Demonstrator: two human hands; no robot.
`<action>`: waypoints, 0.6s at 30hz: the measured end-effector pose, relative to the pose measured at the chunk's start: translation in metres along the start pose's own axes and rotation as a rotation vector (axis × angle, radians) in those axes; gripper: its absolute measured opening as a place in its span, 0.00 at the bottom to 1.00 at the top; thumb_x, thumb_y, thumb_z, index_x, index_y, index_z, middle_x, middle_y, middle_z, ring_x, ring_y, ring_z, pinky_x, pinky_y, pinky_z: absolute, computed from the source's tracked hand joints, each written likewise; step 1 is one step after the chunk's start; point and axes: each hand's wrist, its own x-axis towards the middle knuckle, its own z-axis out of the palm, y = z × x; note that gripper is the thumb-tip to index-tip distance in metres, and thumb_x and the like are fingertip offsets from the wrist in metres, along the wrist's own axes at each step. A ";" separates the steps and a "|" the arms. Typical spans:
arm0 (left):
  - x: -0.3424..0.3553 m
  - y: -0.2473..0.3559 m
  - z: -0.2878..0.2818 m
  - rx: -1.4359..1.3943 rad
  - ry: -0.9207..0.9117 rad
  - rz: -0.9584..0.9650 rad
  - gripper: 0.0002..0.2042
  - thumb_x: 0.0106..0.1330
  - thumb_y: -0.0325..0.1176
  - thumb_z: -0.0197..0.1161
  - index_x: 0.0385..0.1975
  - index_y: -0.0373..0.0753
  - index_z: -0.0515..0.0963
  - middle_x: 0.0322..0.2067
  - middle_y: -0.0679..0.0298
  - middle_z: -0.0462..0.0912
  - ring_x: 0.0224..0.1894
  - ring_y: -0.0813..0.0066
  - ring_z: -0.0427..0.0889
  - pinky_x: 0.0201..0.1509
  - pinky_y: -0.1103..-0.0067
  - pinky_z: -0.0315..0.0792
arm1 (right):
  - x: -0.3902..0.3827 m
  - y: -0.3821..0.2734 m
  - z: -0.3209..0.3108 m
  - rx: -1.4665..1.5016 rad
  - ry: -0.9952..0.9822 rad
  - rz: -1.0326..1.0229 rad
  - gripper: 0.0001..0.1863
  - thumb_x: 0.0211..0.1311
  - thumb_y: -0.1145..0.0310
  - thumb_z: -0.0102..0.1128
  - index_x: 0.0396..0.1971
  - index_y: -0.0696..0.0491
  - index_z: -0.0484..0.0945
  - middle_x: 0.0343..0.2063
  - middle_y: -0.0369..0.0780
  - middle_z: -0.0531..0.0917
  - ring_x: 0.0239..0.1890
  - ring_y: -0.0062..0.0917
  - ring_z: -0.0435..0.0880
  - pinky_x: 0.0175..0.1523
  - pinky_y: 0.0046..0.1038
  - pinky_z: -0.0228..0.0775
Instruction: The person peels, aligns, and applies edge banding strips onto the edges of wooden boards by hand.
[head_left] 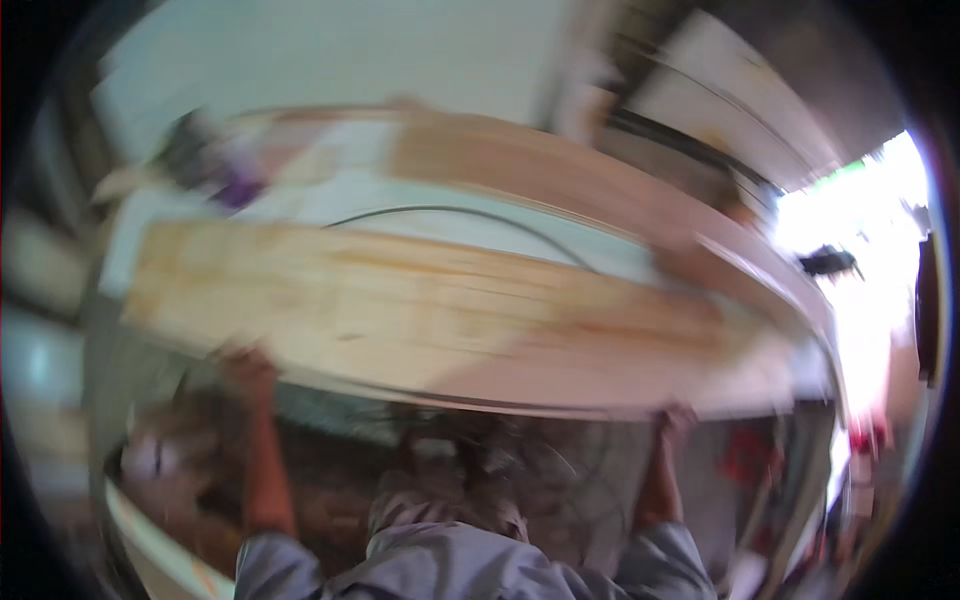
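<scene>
Long pale wooden plank, lying ahead of both hands. Left hand and right hand curl closed around its near edge, fingers blurred. Beyond them, past the plank: arched dark cord, then brown board; ahead of the left hand, indistinct purple-and-grey object.

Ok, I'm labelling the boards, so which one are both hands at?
The nearer, pale board, with left hand and right hand at its near edge; the browner board lies farther off, beyond the dark curved strip.
</scene>
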 end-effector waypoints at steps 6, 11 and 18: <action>0.020 -0.057 0.007 -1.743 -0.352 -0.568 0.22 0.69 0.48 0.51 0.39 0.29 0.77 0.33 0.57 0.79 0.36 0.66 0.79 0.40 0.76 0.74 | 0.045 -0.047 0.007 0.876 -0.300 1.543 0.31 0.54 0.49 0.63 0.40 0.67 0.76 0.35 0.53 0.82 0.30 0.37 0.85 0.35 0.36 0.78; 0.015 0.017 0.050 -1.276 -0.069 -1.159 0.33 0.65 0.57 0.56 0.49 0.25 0.73 0.42 0.52 0.79 0.40 0.63 0.80 0.43 0.76 0.76 | 0.019 -0.025 -0.031 0.769 -0.041 1.479 0.25 0.56 0.55 0.64 0.38 0.64 0.73 0.30 0.48 0.82 0.22 0.30 0.82 0.24 0.29 0.75; 0.019 0.017 0.050 -1.350 -0.163 -1.166 0.33 0.65 0.57 0.56 0.52 0.27 0.71 0.46 0.51 0.77 0.44 0.62 0.80 0.45 0.76 0.76 | 0.026 -0.019 -0.043 0.900 -0.112 1.533 0.27 0.53 0.56 0.66 0.45 0.63 0.74 0.42 0.54 0.81 0.47 0.45 0.81 0.50 0.39 0.72</action>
